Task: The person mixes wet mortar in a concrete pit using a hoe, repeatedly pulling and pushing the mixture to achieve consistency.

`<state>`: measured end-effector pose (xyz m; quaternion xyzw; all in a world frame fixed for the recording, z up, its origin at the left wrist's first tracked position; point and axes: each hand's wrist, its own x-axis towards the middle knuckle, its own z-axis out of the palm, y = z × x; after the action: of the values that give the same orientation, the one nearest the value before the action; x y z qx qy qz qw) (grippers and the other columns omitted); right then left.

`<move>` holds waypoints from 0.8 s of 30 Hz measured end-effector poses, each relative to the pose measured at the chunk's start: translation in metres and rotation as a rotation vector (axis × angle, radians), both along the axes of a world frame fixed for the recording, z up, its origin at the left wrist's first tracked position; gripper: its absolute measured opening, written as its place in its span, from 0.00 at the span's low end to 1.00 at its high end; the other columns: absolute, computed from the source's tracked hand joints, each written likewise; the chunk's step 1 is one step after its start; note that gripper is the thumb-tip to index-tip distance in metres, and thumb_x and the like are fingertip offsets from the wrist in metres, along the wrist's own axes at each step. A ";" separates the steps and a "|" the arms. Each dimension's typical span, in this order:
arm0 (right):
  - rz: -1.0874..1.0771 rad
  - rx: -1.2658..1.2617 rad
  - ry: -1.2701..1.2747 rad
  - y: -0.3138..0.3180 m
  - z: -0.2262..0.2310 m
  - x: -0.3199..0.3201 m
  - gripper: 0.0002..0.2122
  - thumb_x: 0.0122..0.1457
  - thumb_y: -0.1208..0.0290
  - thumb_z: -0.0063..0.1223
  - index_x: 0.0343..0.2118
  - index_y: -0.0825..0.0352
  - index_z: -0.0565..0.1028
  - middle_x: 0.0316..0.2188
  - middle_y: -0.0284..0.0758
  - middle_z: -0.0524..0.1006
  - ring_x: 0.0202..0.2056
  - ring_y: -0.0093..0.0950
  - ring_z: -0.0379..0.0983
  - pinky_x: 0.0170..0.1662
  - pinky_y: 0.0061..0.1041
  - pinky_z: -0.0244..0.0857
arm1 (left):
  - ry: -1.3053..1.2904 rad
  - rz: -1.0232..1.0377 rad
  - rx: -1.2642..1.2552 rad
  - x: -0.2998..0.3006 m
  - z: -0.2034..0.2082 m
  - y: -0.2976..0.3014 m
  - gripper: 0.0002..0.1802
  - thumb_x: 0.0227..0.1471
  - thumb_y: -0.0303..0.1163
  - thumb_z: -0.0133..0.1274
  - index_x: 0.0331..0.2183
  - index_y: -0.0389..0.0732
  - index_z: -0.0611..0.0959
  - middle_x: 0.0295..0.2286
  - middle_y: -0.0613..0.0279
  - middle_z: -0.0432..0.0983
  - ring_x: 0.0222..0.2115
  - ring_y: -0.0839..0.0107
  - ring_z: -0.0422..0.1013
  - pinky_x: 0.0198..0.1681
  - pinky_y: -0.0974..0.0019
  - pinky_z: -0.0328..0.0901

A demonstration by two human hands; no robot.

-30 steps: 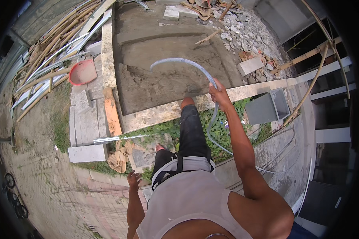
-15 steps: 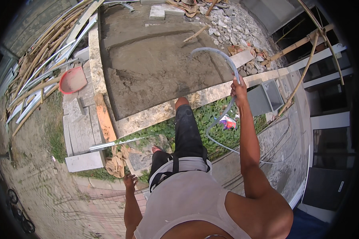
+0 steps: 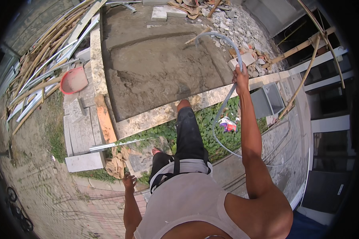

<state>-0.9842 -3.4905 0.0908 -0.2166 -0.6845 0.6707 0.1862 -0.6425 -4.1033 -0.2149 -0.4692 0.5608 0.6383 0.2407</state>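
My right hand is closed around a clear grey hose, held out over the near edge of a bed of wet mortar. The hose arches forward from my fist, its free end hanging over the far right of the bed. Below the hand it loops down past green plants and runs off behind my forearm. My left hand hangs low at my side, fingers loosely apart and holding nothing, close to a crumpled brown paper sack. One bent leg reaches the pale wall edging the bed.
On the left lie a red basin, an orange-stained board, pale blocks and piled bamboo poles. Rubble covers the far right. A grey tub and leaning bamboo stand right. Plants grow before the wall.
My right hand has risen and moved slightly forward with the hose. The hose's arch and free end have shifted up and to the right. My left hand has stayed nearly still.
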 end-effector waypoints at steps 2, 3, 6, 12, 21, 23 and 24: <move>0.014 -0.001 0.022 0.002 0.002 -0.007 0.15 0.66 0.63 0.49 0.53 0.58 0.68 0.19 0.23 0.62 0.16 0.13 0.54 0.17 0.16 0.50 | 0.011 0.006 0.018 0.003 -0.001 0.002 0.24 0.50 0.32 0.49 0.51 0.46 0.67 0.32 0.62 0.75 0.30 0.69 0.74 0.32 0.59 0.68; 0.026 -0.002 0.042 0.002 0.003 -0.010 0.15 0.66 0.63 0.49 0.53 0.58 0.68 0.19 0.24 0.62 0.16 0.13 0.54 0.17 0.16 0.50 | -0.006 0.015 0.019 0.003 -0.001 0.003 0.25 0.50 0.33 0.49 0.51 0.46 0.67 0.32 0.62 0.74 0.31 0.68 0.74 0.33 0.59 0.68; 0.005 0.000 0.064 0.003 0.003 -0.016 0.15 0.66 0.63 0.49 0.53 0.58 0.67 0.19 0.24 0.62 0.16 0.13 0.54 0.17 0.17 0.49 | -0.016 0.023 0.024 0.007 0.001 0.007 0.27 0.49 0.34 0.49 0.52 0.44 0.66 0.33 0.62 0.74 0.33 0.67 0.74 0.33 0.59 0.68; -0.036 0.038 0.089 0.015 0.005 -0.016 0.16 0.66 0.63 0.49 0.55 0.58 0.66 0.19 0.24 0.63 0.17 0.14 0.55 0.18 0.17 0.50 | -0.014 0.019 0.026 0.013 0.004 0.011 0.30 0.49 0.36 0.50 0.54 0.43 0.65 0.33 0.62 0.73 0.34 0.66 0.73 0.34 0.58 0.69; -0.081 0.046 0.127 0.025 0.013 -0.013 0.16 0.66 0.63 0.48 0.55 0.58 0.66 0.20 0.25 0.63 0.17 0.14 0.55 0.18 0.17 0.50 | -0.018 0.001 0.014 0.007 0.000 0.009 0.27 0.50 0.35 0.48 0.53 0.44 0.66 0.34 0.60 0.74 0.32 0.66 0.74 0.33 0.58 0.69; -0.068 0.046 0.134 0.026 0.015 -0.013 0.16 0.66 0.63 0.48 0.55 0.58 0.66 0.20 0.25 0.63 0.17 0.14 0.55 0.18 0.17 0.50 | -0.005 0.001 0.013 0.005 -0.004 0.005 0.26 0.50 0.34 0.48 0.52 0.44 0.66 0.34 0.60 0.74 0.32 0.66 0.74 0.33 0.58 0.69; -0.054 0.048 0.139 0.027 0.016 -0.013 0.16 0.66 0.63 0.48 0.55 0.58 0.66 0.20 0.25 0.63 0.17 0.14 0.56 0.18 0.17 0.51 | 0.002 0.002 0.020 0.003 -0.004 0.005 0.26 0.51 0.34 0.48 0.52 0.44 0.66 0.33 0.60 0.74 0.32 0.67 0.74 0.33 0.58 0.69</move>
<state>-0.9971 -3.4640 0.1071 -0.1835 -0.6799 0.6622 0.2563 -0.6390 -4.0980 -0.2189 -0.4664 0.5541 0.6448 0.2442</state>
